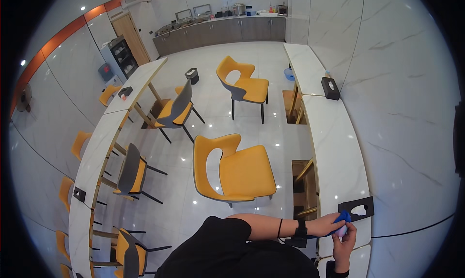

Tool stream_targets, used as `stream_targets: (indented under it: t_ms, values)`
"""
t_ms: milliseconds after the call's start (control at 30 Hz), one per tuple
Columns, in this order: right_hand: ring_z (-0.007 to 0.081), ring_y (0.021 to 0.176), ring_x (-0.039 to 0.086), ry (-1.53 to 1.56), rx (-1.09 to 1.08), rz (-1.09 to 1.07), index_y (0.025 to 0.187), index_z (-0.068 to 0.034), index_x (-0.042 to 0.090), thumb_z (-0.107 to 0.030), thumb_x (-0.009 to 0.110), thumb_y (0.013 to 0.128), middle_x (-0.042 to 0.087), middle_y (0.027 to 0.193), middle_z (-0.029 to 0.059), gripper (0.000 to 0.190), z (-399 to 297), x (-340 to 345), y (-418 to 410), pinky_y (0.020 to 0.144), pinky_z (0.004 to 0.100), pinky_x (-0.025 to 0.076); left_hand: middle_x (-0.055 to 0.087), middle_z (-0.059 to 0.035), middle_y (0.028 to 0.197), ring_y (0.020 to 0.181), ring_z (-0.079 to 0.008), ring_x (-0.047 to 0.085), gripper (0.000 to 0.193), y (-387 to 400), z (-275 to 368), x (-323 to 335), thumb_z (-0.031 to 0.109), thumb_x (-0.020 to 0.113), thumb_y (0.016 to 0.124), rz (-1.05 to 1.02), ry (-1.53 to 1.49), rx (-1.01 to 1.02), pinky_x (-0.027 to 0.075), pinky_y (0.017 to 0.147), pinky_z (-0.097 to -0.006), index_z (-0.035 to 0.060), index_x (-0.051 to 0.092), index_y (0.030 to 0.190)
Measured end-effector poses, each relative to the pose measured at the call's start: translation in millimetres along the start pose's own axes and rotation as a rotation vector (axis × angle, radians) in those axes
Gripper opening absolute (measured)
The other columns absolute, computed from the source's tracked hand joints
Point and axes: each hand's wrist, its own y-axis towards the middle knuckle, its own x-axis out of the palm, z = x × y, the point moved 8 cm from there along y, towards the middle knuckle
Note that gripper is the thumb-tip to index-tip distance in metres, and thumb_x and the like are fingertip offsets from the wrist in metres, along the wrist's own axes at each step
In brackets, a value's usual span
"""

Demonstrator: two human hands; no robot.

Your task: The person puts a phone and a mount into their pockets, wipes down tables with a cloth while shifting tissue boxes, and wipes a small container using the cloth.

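My left hand point(327, 225), reaching across from the left with a black band on its wrist, grips a blue cloth point(343, 217) over the white counter at the right. Close against it, my right hand point(344, 244) comes up from below and pinches a small pink and white object point(341, 231) between its fingertips; the cloth touches this object. What exactly the object is, I cannot tell, since fingers cover part of it. Just beyond both hands, a black tissue box point(365, 202) with white tissue in its oval opening sits on the marble-look counter point(338, 151).
A yellow chair point(247, 172) stands left of the counter, with another chair point(250, 85) beyond. Farther along the counter is a second tissue box point(330, 88) by the wall. A long table point(98, 140) with several chairs runs along the left. A small bin point(192, 76) stands on the floor.
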Motion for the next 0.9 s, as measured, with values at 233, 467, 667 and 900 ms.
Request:
stream_targets:
  t_ms: [233, 467, 667, 900]
  values:
    - [0.0259, 0.126, 0.045, -0.130, -0.116, 0.034, 0.130, -0.004, 0.042, 0.010, 0.067, 0.073, 0.044, 0.131, 0.0117, 0.064, -20.7, 8.7, 5.9, 0.108, 0.0376, 0.035, 0.062, -0.0172, 0.108, 0.098, -0.0279, 0.060, 0.050, 0.8, 17.4, -18.7, 0.047, 0.045, 0.100, -0.022, -0.063, -0.076, 0.047, 0.088, -0.0376, 0.0002, 0.054, 0.117]
    - [0.0262, 0.127, 0.044, -0.035, -0.029, 0.080, 0.131, -0.003, 0.040, 0.007, 0.069, 0.074, 0.043, 0.134, 0.0130, 0.064, -14.5, 5.4, -9.8, 0.109, 0.0380, 0.034, 0.064, -0.0090, 0.107, 0.095, -0.0171, 0.058, 0.058, -8.0, -10.8, 5.0, 0.055, 0.047, 0.098, -0.233, -0.403, -0.431, 0.047, 0.084, -0.0302, 0.0040, 0.056, 0.125]
    - [0.0268, 0.128, 0.046, -0.218, -0.134, 0.078, 0.131, 0.001, 0.046, 0.000, 0.072, 0.073, 0.050, 0.133, 0.0156, 0.063, -46.9, 18.3, 13.8, 0.112, 0.0398, 0.031, 0.068, -0.0047, 0.094, 0.083, -0.0092, 0.056, 0.044, -3.4, 1.4, -14.9, 0.040, 0.051, 0.100, 0.059, -0.406, -0.240, 0.050, 0.075, -0.0290, 0.0004, 0.068, 0.108]
    - [0.0244, 0.118, 0.052, -0.348, -0.226, 0.036, 0.124, -0.006, 0.049, 0.004, 0.077, 0.072, 0.051, 0.126, 0.0118, 0.060, -63.1, 5.7, 14.2, 0.100, 0.0338, 0.044, 0.063, -0.0037, 0.091, 0.077, -0.0091, 0.057, 0.035, 5.0, 3.4, -26.8, 0.033, 0.050, 0.101, 0.246, -0.293, -0.187, 0.048, 0.067, -0.0263, 0.0016, 0.061, 0.113]
